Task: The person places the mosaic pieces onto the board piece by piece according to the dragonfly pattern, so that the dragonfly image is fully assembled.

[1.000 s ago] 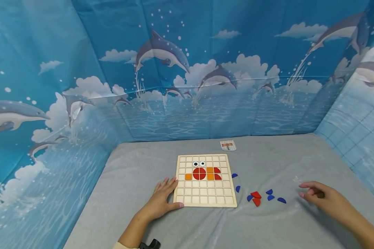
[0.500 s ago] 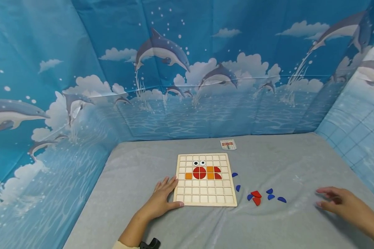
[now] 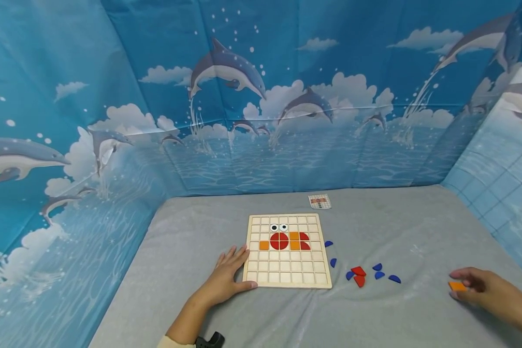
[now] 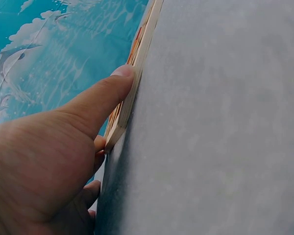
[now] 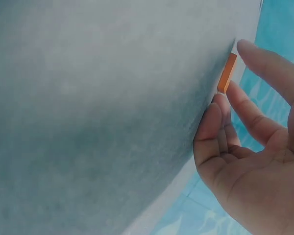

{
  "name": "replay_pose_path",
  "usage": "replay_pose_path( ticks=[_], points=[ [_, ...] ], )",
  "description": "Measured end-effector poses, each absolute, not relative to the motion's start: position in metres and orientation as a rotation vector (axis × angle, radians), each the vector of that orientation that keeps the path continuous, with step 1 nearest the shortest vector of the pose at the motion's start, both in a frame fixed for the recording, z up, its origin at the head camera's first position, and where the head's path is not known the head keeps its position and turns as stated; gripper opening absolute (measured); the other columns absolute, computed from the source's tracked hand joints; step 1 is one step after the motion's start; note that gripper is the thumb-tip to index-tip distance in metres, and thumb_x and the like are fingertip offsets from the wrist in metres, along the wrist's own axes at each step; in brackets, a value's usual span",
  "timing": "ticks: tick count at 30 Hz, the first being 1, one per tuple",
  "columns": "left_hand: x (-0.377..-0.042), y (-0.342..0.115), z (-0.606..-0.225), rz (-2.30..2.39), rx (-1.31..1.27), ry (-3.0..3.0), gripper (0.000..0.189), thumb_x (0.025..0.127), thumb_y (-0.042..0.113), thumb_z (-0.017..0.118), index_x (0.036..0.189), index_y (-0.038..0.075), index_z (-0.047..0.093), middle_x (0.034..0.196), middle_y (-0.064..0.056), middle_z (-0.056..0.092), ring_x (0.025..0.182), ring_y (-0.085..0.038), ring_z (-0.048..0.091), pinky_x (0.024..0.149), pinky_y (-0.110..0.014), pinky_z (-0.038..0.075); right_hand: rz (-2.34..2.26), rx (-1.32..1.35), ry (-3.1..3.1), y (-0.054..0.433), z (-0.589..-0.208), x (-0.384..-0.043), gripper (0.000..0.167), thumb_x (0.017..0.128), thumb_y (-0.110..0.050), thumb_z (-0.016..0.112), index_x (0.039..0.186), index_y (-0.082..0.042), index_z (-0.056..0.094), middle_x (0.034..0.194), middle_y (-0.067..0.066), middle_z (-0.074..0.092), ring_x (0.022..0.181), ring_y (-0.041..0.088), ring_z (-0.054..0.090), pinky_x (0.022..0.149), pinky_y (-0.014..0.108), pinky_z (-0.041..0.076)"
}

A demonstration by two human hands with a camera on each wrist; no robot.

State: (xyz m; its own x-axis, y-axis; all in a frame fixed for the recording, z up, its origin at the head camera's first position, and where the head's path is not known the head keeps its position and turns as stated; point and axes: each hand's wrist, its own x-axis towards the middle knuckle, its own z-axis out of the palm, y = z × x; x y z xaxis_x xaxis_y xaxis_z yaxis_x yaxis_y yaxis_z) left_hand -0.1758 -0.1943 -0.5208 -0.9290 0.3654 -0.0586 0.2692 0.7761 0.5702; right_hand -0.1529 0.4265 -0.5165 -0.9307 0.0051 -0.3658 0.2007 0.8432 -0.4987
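My left hand point(image 3: 227, 271) lies at the near left corner of a wooden grid board point(image 3: 287, 280). Its thumb point(image 4: 110, 93) touches the board's near edge, with the fingers spread along the left side. Red and orange tiles and two googly-eye discs point(image 3: 279, 227) fill some cells of the board. Far to the right, my right hand point(image 3: 483, 288) is around an orange square tile point(image 3: 456, 286). In the right wrist view the tile point(image 5: 227, 73) stands between parted thumb and fingers, one fingertip close against it and a gap on the other side.
Two loose red pieces point(image 3: 359, 281) and several blue half-round pieces point(image 3: 394, 279) lie on the grey cloth right of the board. A small printed pattern card point(image 3: 319, 201) is behind it. A dolphin-printed curtain point(image 3: 261, 121) encloses the back and sides.
My right hand has moved right, away from the loose pieces, and the orange square tile now shows between its fingers. My left hand stays at the board's corner.
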Motion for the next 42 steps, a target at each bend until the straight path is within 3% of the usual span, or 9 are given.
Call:
replay_pose_path(
  ticks=[6,11,14,18,21,29,36,42],
  points=[
    [-0.175,-0.194,-0.521,0.863,0.495,2.805,0.096,0.084,0.059,0.074,0.159,0.015,0.034,0.169,-0.001,0.026,0.159,-0.033,0.012,0.127,-0.061,0.006,-0.798,0.143,2.668,0.428,-0.519,-0.149,0.062,0.085,-0.029,0.081,0.119,0.017,0.057,0.097,0.013,0.063,0.085,0.02,0.056,0.063,0.027,0.048],
    [-0.176,-0.194,-0.521,0.856,0.491,2.805,0.096,0.084,0.06,0.074,0.159,0.016,0.034,0.169,0.0,0.026,0.159,-0.033,0.012,0.127,-0.061,0.007,-0.791,0.142,2.693,0.426,-0.518,-0.147,0.052,0.087,-0.025,0.079,0.115,0.014,0.06,0.095,0.011,0.063,0.084,0.019,0.055,0.061,0.024,0.047],
    [-0.175,-0.194,-0.52,0.86,0.504,2.804,0.096,0.084,0.059,0.074,0.159,0.015,0.034,0.169,-0.001,0.026,0.159,-0.034,0.012,0.127,-0.061,0.007,-0.78,0.145,2.698,0.424,-0.517,-0.149,0.05,0.088,-0.025,0.078,0.113,0.014,0.061,0.095,0.014,0.064,0.084,0.021,0.057,0.065,0.03,0.05],
    [-0.175,-0.195,-0.52,0.863,0.516,2.803,0.095,0.084,0.058,0.074,0.159,0.014,0.034,0.168,-0.002,0.026,0.159,-0.035,0.012,0.127,-0.061,0.006,-0.743,0.159,2.696,0.421,-0.515,-0.155,0.055,0.087,-0.03,0.079,0.116,0.014,0.061,0.102,0.026,0.066,0.09,0.035,0.061,0.073,0.044,0.055],
    [-0.176,-0.194,-0.52,0.863,0.513,2.802,0.095,0.084,0.058,0.074,0.159,0.014,0.034,0.168,-0.002,0.026,0.159,-0.034,0.012,0.127,-0.061,0.006,-0.739,0.174,2.704,0.415,-0.509,-0.158,0.057,0.087,-0.031,0.079,0.118,0.013,0.061,0.107,0.031,0.065,0.095,0.041,0.062,0.076,0.048,0.054],
    [-0.175,-0.194,-0.52,0.857,0.507,2.805,0.095,0.084,0.058,0.074,0.159,0.015,0.034,0.168,-0.002,0.026,0.159,-0.034,0.012,0.127,-0.061,0.006,-0.804,0.007,2.787,0.382,-0.486,-0.17,0.046,0.092,-0.033,0.074,0.12,0.003,0.064,0.1,0.011,0.071,0.086,0.016,0.062,0.063,0.027,0.05],
    [-0.175,-0.194,-0.518,0.862,0.514,2.8,0.095,0.085,0.058,0.075,0.159,0.014,0.034,0.168,-0.003,0.026,0.159,-0.035,0.013,0.127,-0.062,0.007,-0.845,-0.114,2.836,0.34,-0.473,-0.186,0.038,0.093,-0.033,0.073,0.117,-0.005,0.065,0.103,0.011,0.071,0.09,0.023,0.066,0.066,0.03,0.051],
    [-0.175,-0.193,-0.517,0.871,0.514,2.798,0.095,0.084,0.057,0.075,0.159,0.014,0.035,0.169,-0.003,0.026,0.159,-0.035,0.012,0.127,-0.062,0.007,-0.899,-0.192,2.853,0.298,-0.469,-0.198,0.037,0.093,-0.034,0.073,0.116,-0.007,0.065,0.098,0.004,0.068,0.087,0.017,0.061,0.066,0.025,0.051]
  ],
)
